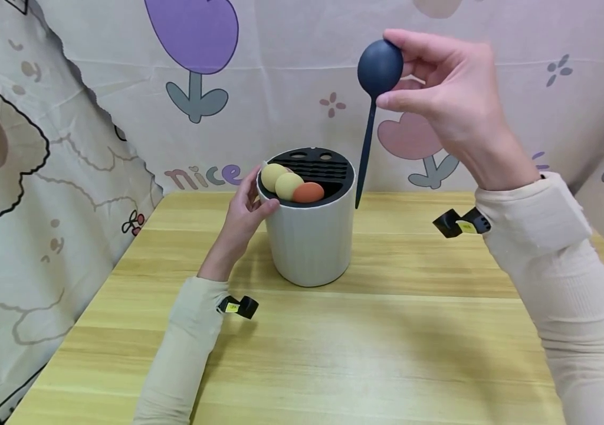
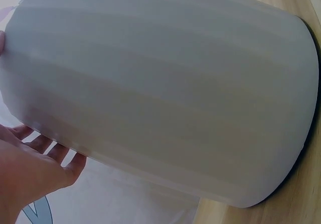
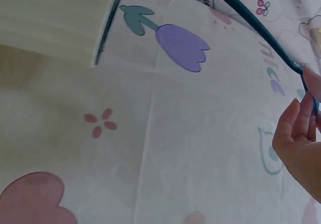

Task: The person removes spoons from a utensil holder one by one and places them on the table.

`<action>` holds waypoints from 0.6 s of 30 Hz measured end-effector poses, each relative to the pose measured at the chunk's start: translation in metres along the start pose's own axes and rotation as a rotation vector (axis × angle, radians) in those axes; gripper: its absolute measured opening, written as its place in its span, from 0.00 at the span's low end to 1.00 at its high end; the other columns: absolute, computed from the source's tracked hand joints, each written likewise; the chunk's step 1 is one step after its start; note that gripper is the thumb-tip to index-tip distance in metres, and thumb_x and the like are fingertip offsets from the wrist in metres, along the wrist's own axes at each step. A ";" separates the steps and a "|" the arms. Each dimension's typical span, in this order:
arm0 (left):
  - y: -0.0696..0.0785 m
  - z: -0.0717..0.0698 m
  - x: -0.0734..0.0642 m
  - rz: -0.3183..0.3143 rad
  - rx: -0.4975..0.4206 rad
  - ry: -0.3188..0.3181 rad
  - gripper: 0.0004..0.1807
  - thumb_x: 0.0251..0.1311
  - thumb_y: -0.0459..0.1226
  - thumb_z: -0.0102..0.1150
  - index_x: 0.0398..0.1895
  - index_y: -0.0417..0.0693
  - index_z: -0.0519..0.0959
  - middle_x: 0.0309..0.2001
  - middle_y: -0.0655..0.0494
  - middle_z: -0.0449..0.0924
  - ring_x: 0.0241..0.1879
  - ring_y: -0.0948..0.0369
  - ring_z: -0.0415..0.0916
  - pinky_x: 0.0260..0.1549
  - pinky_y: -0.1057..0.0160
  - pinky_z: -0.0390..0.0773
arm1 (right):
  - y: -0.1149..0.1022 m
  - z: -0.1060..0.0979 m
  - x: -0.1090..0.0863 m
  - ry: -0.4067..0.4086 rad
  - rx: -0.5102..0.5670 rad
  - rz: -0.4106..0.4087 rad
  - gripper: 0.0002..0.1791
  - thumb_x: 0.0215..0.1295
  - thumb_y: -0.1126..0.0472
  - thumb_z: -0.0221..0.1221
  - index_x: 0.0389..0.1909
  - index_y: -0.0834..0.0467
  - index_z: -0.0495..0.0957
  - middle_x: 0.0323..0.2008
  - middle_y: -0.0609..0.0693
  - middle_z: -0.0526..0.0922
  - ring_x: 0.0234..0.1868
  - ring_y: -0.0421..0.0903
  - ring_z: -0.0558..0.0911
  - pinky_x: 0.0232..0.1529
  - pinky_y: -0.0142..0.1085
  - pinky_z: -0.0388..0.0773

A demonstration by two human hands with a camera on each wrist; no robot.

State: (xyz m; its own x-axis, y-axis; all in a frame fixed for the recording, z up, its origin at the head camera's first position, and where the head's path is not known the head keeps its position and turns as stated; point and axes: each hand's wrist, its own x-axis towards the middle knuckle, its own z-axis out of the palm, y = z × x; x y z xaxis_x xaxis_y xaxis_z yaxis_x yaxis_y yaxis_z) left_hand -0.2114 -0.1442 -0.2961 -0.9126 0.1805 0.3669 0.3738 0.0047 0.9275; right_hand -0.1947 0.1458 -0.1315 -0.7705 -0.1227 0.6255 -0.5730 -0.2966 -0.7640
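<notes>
A white utensil holder with a slotted black top stands upright on the table. Round its left side near the rim, my left hand holds it, thumb at the front. Its pale wall fills most of the left wrist view. In my right hand is a dark blue ladle, pinched by its round bowl, handle pointing down beside the holder's right rim. The right wrist view shows the ladle's long handle and the fingers at its bowl end. Pale yellow rounded things and an orange one sit in the holder's front opening.
The light wooden table reaches back to a patterned cloth that hangs behind it. More patterned cloth hangs along the left side. Narrow slots and two round holes lie at the back of the holder's top.
</notes>
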 end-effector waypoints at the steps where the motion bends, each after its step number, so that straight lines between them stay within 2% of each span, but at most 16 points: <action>1: 0.000 0.000 0.000 0.001 0.001 0.000 0.68 0.34 0.70 0.69 0.75 0.42 0.52 0.70 0.46 0.59 0.68 0.57 0.56 0.68 0.55 0.54 | 0.001 -0.002 -0.001 -0.005 -0.012 0.012 0.31 0.39 0.90 0.63 0.51 0.73 0.78 0.35 0.64 0.82 0.38 0.52 0.83 0.41 0.33 0.81; 9: 0.001 -0.001 0.000 -0.003 -0.003 0.006 0.70 0.33 0.70 0.69 0.75 0.42 0.51 0.70 0.45 0.59 0.68 0.56 0.57 0.68 0.55 0.55 | 0.018 -0.018 -0.013 -0.021 -0.113 0.115 0.28 0.41 0.86 0.66 0.48 0.67 0.82 0.34 0.58 0.84 0.36 0.47 0.85 0.43 0.30 0.79; 14: 0.001 -0.001 0.001 -0.004 0.008 0.006 0.69 0.34 0.71 0.68 0.75 0.42 0.51 0.70 0.46 0.59 0.68 0.56 0.57 0.68 0.55 0.55 | 0.031 -0.028 -0.023 -0.030 -0.089 0.200 0.27 0.44 0.86 0.66 0.48 0.66 0.82 0.35 0.56 0.85 0.36 0.46 0.85 0.40 0.32 0.81; 18: 0.000 -0.001 0.000 -0.016 0.018 0.004 0.69 0.34 0.71 0.67 0.75 0.43 0.51 0.71 0.47 0.58 0.69 0.57 0.55 0.68 0.55 0.54 | 0.043 -0.035 -0.032 -0.053 -0.097 0.215 0.26 0.44 0.85 0.67 0.48 0.66 0.82 0.37 0.55 0.86 0.37 0.45 0.86 0.40 0.32 0.81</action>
State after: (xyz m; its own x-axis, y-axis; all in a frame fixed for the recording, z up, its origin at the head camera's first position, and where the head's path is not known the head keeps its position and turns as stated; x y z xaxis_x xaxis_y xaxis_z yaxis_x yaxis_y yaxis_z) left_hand -0.2111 -0.1452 -0.2960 -0.9192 0.1765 0.3520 0.3617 0.0252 0.9319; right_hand -0.2045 0.1701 -0.1899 -0.8637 -0.2233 0.4519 -0.4232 -0.1660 -0.8907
